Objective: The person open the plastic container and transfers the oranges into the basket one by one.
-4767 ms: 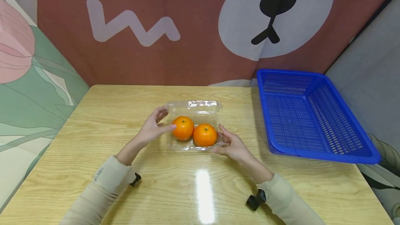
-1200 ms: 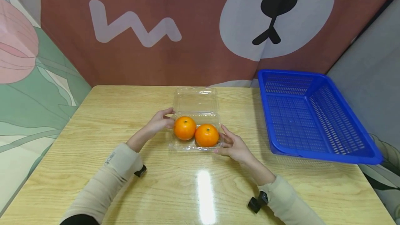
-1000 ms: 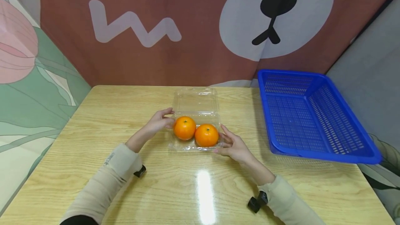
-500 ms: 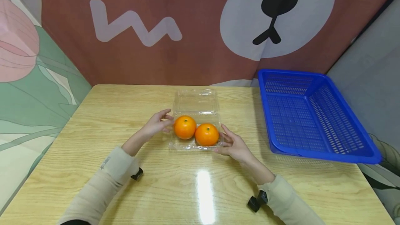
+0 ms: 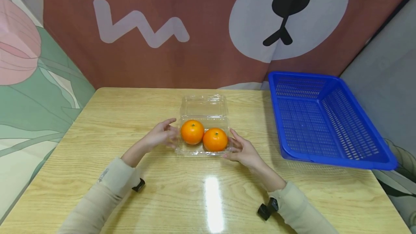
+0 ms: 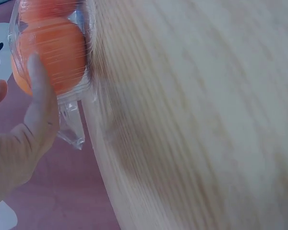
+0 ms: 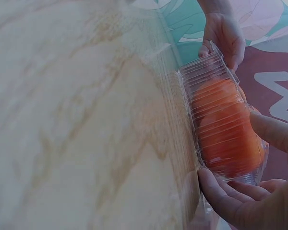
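Observation:
A clear plastic clamshell container point(image 5: 199, 153) sits on the table with its lid point(image 5: 203, 106) tipped back toward the wall. Inside it, a left orange point(image 5: 192, 132) and a right orange point(image 5: 215, 139) lie side by side. My right hand point(image 5: 244, 151) grips the container's right side, thumb and fingers spread over its rim and wall in the right wrist view. My left hand point(image 5: 159, 135) is beside the left wall with loosely bent fingers, holding nothing. In the left wrist view, one finger point(image 6: 40, 91) overlaps the container's side in front of an orange.
A blue perforated plastic basket point(image 5: 302, 129) stands at the right of the wooden table point(image 5: 162, 198). Behind is a brown printed cloth point(image 5: 201, 64), with a floral cloth point(image 5: 42, 111) on the left. A black device point(image 5: 267, 209) is strapped at the right wrist.
The lid, standing up near the left hand at first, has since swung back and then risen slightly. The left hand has drawn away left and nearer. The right hand has stayed on the container.

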{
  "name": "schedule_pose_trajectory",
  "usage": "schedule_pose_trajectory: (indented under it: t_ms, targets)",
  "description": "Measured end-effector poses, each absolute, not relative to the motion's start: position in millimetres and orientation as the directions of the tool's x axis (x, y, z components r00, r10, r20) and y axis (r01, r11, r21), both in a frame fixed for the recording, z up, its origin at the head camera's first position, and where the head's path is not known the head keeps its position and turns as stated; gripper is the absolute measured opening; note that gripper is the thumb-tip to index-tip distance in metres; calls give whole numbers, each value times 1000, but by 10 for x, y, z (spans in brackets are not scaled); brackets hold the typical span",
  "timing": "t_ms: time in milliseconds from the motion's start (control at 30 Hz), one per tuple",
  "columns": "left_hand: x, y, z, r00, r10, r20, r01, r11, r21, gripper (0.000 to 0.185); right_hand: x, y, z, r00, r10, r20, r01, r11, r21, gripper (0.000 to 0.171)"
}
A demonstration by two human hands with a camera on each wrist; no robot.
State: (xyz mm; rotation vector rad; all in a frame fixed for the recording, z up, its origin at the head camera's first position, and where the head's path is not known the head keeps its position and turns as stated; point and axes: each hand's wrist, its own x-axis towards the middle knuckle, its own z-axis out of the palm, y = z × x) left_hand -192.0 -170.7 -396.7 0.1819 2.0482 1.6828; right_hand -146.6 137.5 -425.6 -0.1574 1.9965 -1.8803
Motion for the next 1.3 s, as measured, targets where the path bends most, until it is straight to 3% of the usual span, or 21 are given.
schedule_pose_trajectory:
  t_ms: [767,1300]
  targets:
    - [-1848,-1693,-4008,-852,429,-301,-240,190,952,74,-1474,1371,-4258,-919,-342,-195,172,97,-980,90]
    - [-1855,-1681,-4008,-851,430,-302,-241,191,951,73,-1474,1370,-4159,-956,-252,-151,75,287,-955,84]
